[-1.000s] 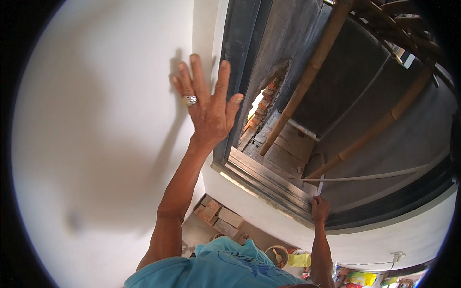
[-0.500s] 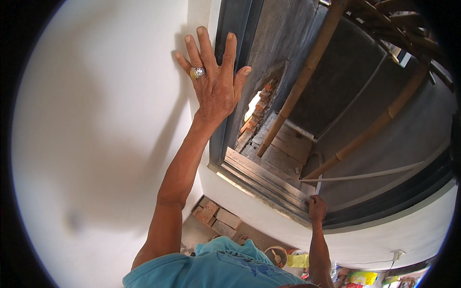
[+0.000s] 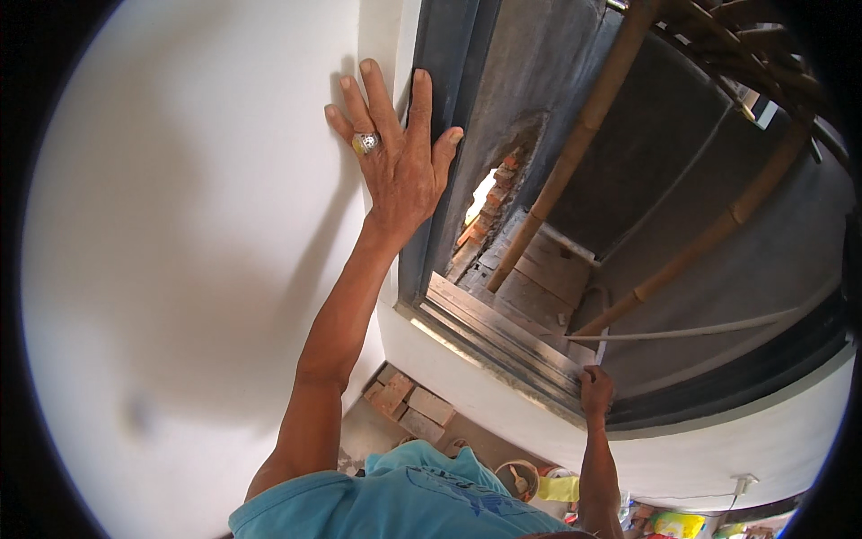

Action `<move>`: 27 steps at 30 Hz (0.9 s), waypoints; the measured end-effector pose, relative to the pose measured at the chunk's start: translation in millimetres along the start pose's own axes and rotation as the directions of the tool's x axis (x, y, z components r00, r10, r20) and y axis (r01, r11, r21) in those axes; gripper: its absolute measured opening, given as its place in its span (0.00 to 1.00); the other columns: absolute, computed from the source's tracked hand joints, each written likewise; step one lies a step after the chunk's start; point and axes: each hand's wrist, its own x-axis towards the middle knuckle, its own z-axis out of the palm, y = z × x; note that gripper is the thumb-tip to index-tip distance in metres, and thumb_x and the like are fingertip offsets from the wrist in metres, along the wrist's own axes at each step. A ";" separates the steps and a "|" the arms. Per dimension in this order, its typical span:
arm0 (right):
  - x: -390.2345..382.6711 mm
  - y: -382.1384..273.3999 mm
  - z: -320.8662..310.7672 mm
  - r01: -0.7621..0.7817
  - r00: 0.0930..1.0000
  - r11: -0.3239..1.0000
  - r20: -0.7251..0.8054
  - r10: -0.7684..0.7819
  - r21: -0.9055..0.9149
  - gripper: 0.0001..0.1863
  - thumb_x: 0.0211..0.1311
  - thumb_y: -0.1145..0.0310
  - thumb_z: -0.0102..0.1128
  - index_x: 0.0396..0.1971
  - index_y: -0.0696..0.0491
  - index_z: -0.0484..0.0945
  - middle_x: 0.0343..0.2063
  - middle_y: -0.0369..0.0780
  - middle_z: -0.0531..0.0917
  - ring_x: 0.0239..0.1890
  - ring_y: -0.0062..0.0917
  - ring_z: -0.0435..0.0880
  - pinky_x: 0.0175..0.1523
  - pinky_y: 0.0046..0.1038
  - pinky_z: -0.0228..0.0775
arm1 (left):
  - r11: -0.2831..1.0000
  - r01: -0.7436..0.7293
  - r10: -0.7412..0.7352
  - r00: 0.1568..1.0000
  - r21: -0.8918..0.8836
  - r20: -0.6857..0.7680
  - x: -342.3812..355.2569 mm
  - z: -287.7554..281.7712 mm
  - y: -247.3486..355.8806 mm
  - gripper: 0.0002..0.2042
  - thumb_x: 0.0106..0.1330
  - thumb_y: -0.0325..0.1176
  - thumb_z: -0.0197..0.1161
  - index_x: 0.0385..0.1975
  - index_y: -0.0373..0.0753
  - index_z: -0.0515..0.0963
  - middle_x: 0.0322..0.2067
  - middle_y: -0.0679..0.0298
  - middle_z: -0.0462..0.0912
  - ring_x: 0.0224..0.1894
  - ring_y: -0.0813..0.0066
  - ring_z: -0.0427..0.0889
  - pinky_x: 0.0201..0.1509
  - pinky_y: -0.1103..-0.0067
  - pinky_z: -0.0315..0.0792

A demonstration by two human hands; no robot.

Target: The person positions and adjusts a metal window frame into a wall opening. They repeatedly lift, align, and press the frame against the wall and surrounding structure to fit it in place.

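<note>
My left hand [image 3: 395, 166] is spread over the left edge of the opening, with a ring on one finger. Its palm lies across the white wall reveal [image 3: 381, 34] and the dark window frame [image 3: 444, 58], thumb held apart. Lower right, my right hand [image 3: 596, 392] has its fingers curled over the bottom rail of that frame, beside the end of the sill track [image 3: 503, 337]. What lies under those fingers is mostly hidden.
Beyond the opening stand bamboo poles [image 3: 575, 153] and a grey wall with a ragged hole showing bricks [image 3: 494, 202]. A thin pale rod [image 3: 682, 332] crosses there. Bricks [image 3: 409, 400] and a bucket [image 3: 518, 479] are on the floor below. A socket [image 3: 744, 483] is on the right wall.
The view has shifted slightly, so the frame and the scene outside appear a little lower and to the right. My left fingers have slid slightly down; my right hand keeps its place.
</note>
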 end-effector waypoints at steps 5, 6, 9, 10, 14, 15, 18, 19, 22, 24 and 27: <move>1.1 13.0 6.3 0.038 0.999 0.999 0.001 -0.038 0.021 0.13 0.60 0.69 0.66 0.42 0.59 0.87 0.37 0.52 0.89 0.40 0.44 0.89 0.50 0.38 0.78 | 1.000 0.027 -0.027 0.996 0.000 0.082 -33.0 -4.6 -1.9 0.34 0.76 0.53 0.58 0.76 0.39 0.65 0.78 0.30 0.40 0.81 0.29 0.29 0.76 0.32 0.27; 1.0 5.0 3.6 0.038 0.999 0.999 0.006 -0.038 0.024 0.13 0.60 0.70 0.65 0.42 0.60 0.87 0.37 0.52 0.89 0.40 0.43 0.90 0.50 0.37 0.79 | 0.999 0.038 -0.037 0.993 -0.007 0.108 -44.0 -6.4 -3.2 0.35 0.76 0.53 0.60 0.76 0.38 0.66 0.78 0.31 0.41 0.81 0.30 0.29 0.76 0.33 0.25; 0.9 -1.1 0.4 0.026 1.000 1.000 0.017 -0.026 0.017 0.13 0.60 0.71 0.65 0.42 0.60 0.88 0.38 0.52 0.90 0.40 0.42 0.90 0.50 0.36 0.79 | 0.999 0.034 -0.031 0.994 -0.026 0.107 -57.9 -6.9 -7.5 0.35 0.74 0.52 0.61 0.75 0.37 0.66 0.78 0.31 0.42 0.81 0.30 0.30 0.77 0.34 0.27; 1.1 -1.6 0.2 0.021 1.000 1.000 0.019 -0.021 0.012 0.13 0.60 0.71 0.65 0.42 0.61 0.88 0.37 0.52 0.90 0.40 0.42 0.90 0.50 0.36 0.79 | 0.999 0.025 -0.021 0.994 -0.034 0.110 -57.5 -6.3 -8.0 0.35 0.75 0.51 0.60 0.76 0.37 0.65 0.78 0.31 0.41 0.81 0.29 0.30 0.77 0.33 0.29; 1.0 2.1 -2.2 0.017 1.000 1.000 0.018 -0.016 -0.015 0.14 0.59 0.70 0.65 0.42 0.60 0.87 0.37 0.52 0.89 0.39 0.43 0.90 0.50 0.37 0.79 | 0.999 -0.010 0.013 0.998 -0.038 0.068 -26.9 -5.0 -4.5 0.34 0.76 0.49 0.60 0.76 0.36 0.64 0.78 0.31 0.39 0.80 0.27 0.31 0.76 0.31 0.33; 1.9 5.6 -0.1 0.016 1.000 1.000 0.012 -0.016 -0.015 0.14 0.59 0.69 0.65 0.42 0.60 0.87 0.36 0.52 0.89 0.38 0.44 0.89 0.49 0.38 0.78 | 0.999 -0.022 0.023 0.999 -0.030 0.047 -17.6 -4.3 -4.9 0.34 0.76 0.49 0.61 0.76 0.36 0.64 0.78 0.31 0.39 0.80 0.26 0.31 0.76 0.31 0.34; 2.3 9.5 3.2 0.040 0.999 0.999 0.000 -0.040 0.003 0.13 0.59 0.68 0.65 0.41 0.59 0.87 0.34 0.52 0.89 0.38 0.44 0.89 0.48 0.39 0.78 | 0.997 -0.043 0.042 0.999 -0.065 -0.017 0.1 0.2 -7.2 0.34 0.75 0.47 0.62 0.75 0.34 0.65 0.78 0.31 0.40 0.80 0.26 0.32 0.76 0.31 0.35; 2.3 9.7 3.8 0.051 0.999 0.999 -0.003 -0.051 0.013 0.13 0.59 0.68 0.65 0.41 0.59 0.87 0.34 0.52 0.89 0.38 0.44 0.89 0.48 0.39 0.78 | 0.997 -0.035 0.035 0.999 -0.064 -0.014 -0.4 0.2 -7.3 0.33 0.75 0.46 0.63 0.75 0.34 0.65 0.78 0.31 0.40 0.80 0.26 0.32 0.76 0.31 0.35; 2.2 11.4 4.6 0.073 0.997 0.997 -0.016 -0.073 -0.006 0.13 0.59 0.68 0.65 0.41 0.59 0.87 0.35 0.52 0.89 0.38 0.44 0.89 0.49 0.39 0.78 | 0.998 -0.013 0.014 1.000 -0.066 0.012 -6.0 -0.8 -5.9 0.33 0.74 0.45 0.64 0.74 0.34 0.66 0.78 0.32 0.41 0.80 0.26 0.33 0.76 0.32 0.35; 1.5 10.7 5.4 0.064 0.998 0.998 -0.019 -0.064 -0.003 0.13 0.59 0.68 0.65 0.41 0.59 0.87 0.35 0.52 0.89 0.38 0.44 0.89 0.49 0.39 0.78 | 0.998 0.007 -0.004 0.999 -0.065 0.047 -15.2 -4.9 -4.1 0.34 0.74 0.46 0.64 0.74 0.34 0.67 0.78 0.32 0.41 0.80 0.27 0.33 0.77 0.32 0.34; 2.2 14.9 6.8 0.063 0.998 0.998 -0.013 -0.063 0.009 0.14 0.59 0.68 0.65 0.41 0.59 0.87 0.36 0.52 0.89 0.39 0.45 0.89 0.49 0.40 0.78 | 0.996 0.035 -0.027 0.996 -0.084 0.090 -33.0 -6.7 -5.8 0.33 0.74 0.46 0.64 0.74 0.35 0.67 0.78 0.32 0.43 0.80 0.27 0.33 0.77 0.33 0.34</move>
